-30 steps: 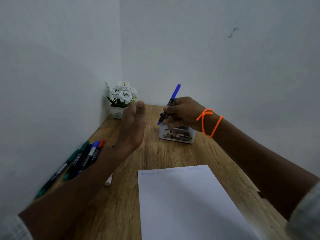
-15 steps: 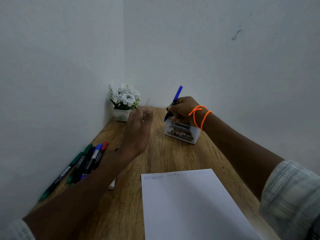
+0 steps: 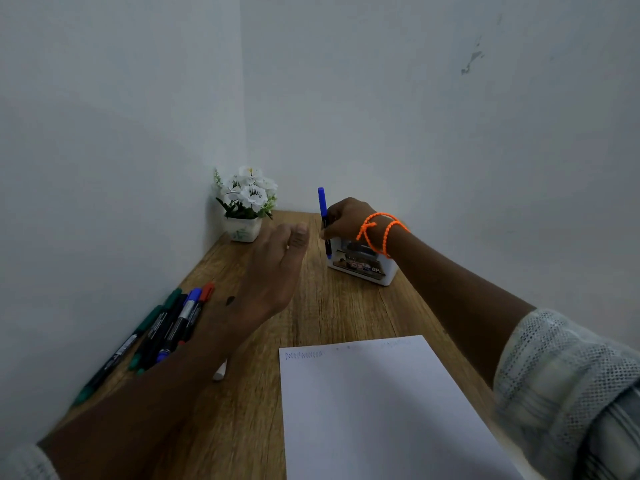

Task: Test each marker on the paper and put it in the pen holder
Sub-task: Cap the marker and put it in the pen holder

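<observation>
Near the centre of the frame the right hand point(image 3: 346, 218) gripped a blue marker point(image 3: 324, 221), fingers curled round its barrel. The marker stood almost upright at the left edge of the white holder point(image 3: 363, 266), its lower tip level with the rim; whether it was already inside I could not tell. The left hand point(image 3: 273, 271) hung above the table point(image 3: 346, 306) left of centre, fingers loosely extended and holding nothing.

At the top left corner of the paper point(image 3: 381, 410), in the lower middle of the frame, ran a short line of faint blue scribbles, so this marker looked tested and was being stowed. At the lower left, against the wall, a bunch of markers point(image 3: 166, 330) lay on the table: green, black, blue and red caps. Those all seemed still to be tested, so most of the job remained.
</observation>
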